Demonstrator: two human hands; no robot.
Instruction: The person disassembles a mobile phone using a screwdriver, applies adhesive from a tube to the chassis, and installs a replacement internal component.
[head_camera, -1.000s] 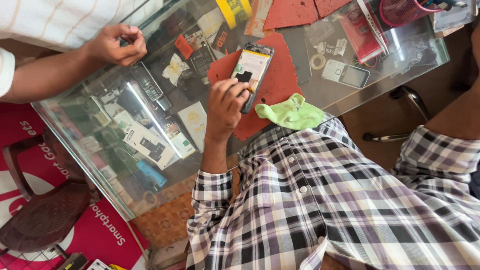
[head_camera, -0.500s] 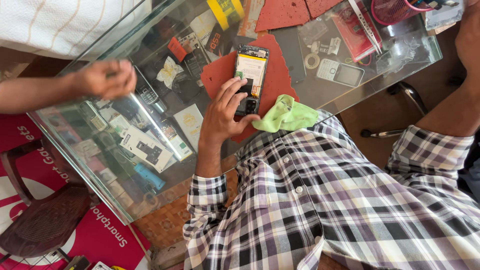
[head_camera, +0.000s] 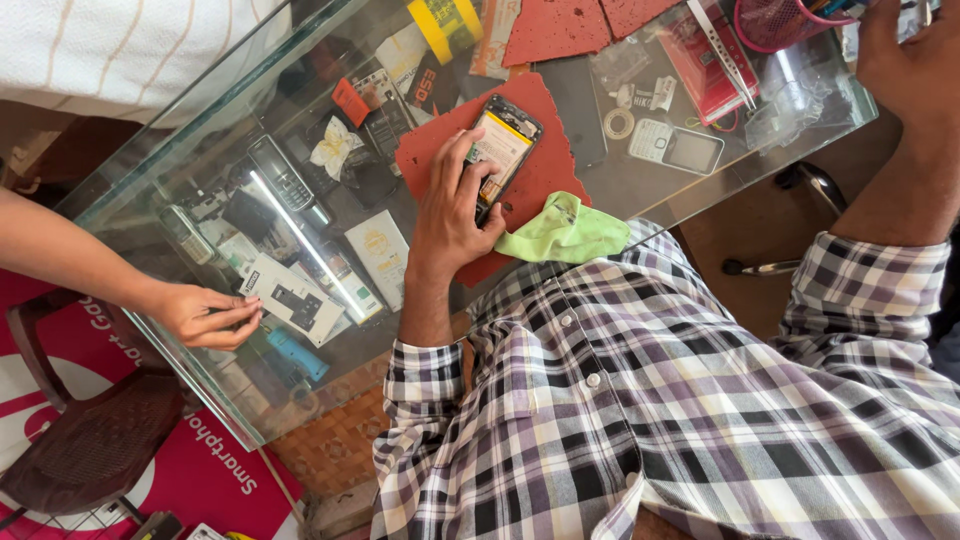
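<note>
our left hand presses down on an opened phone with its back off and its insides showing, lying on a red mat on the glass tabletop; the phone is not yet closed up. our right hand is raised well apart, holding nothing we can make out. a green cloth lies just beside the left hand. another person's hand pinches something small at the tabletop's edge.

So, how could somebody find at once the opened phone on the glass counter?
On the glass counter lies a red mat. The opened phone sits on it under the left hand, beside a green cloth; unlike the keypad phone, its yellow inside shows.
</note>
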